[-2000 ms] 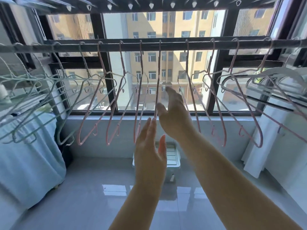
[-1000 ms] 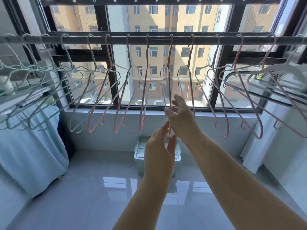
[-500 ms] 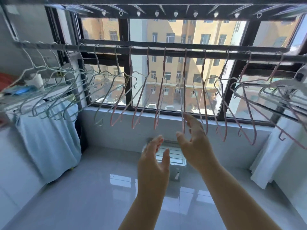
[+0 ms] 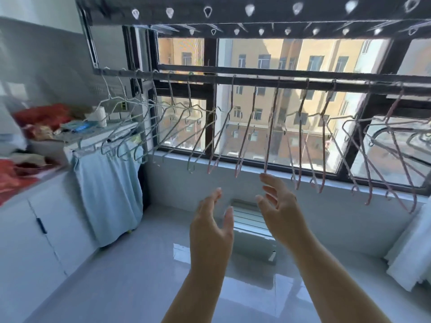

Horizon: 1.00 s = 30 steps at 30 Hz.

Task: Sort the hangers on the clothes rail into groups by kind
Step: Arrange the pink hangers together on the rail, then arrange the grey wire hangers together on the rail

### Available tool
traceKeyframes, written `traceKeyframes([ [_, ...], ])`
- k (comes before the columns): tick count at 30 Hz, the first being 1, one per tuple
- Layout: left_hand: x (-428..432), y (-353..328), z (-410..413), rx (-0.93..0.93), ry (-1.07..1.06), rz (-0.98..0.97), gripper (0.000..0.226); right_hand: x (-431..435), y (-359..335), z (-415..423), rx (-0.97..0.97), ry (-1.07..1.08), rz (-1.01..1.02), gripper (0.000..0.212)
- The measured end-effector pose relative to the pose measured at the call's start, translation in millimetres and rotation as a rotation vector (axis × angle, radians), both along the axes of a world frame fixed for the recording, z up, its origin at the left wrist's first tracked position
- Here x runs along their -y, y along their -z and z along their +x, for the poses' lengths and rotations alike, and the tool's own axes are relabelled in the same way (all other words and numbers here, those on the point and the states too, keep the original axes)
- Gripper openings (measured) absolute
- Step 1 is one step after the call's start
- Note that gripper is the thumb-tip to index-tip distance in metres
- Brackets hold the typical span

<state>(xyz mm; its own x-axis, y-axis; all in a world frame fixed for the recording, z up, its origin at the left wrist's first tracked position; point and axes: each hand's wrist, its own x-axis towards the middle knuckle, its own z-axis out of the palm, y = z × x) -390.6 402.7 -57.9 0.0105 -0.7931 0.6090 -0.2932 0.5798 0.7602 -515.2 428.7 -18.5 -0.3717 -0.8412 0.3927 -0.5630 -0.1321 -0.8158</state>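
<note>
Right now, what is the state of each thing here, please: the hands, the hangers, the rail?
left hand: open, holding nothing
right hand: open, just below the hangers, holding nothing
pale green hangers: hung together at the rail's left part
pink hangers: hung in the middle and right, spaced apart
clothes rail: level, carrying all hangers

Beyond the fingers, a window (image 4: pixel 275 117) looks onto a yellow building (image 4: pixel 291 66). Just below and behind them a pale plastic box (image 4: pixel 247 220) sits on the glossy floor (image 4: pixel 130 283). Well to their left, a light blue cloth (image 4: pixel 109 197) hangs beside a white cabinet (image 4: pixel 28 241), whose bench (image 4: pixel 50 170) carries red fabric (image 4: pixel 44 114). A white cloth (image 4: pixel 412 252) hangs far right.
</note>
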Motion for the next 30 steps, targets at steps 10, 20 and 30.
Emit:
traceKeyframes([
  [10, 119, -39, 39, 0.077, 0.115, -0.010, 0.032, 120, -56, 7, 0.030, 0.198, 0.079, 0.047],
  [20, 176, -35, 25, 0.229, 0.271, 0.017, 0.041, 193, -25, 12, 0.254, 0.372, -0.025, 0.036],
  [30, 174, -30, 13, 0.187, 0.369, -0.006, 0.040, 185, -32, 10, 0.354, 0.396, -0.094, 0.035],
])
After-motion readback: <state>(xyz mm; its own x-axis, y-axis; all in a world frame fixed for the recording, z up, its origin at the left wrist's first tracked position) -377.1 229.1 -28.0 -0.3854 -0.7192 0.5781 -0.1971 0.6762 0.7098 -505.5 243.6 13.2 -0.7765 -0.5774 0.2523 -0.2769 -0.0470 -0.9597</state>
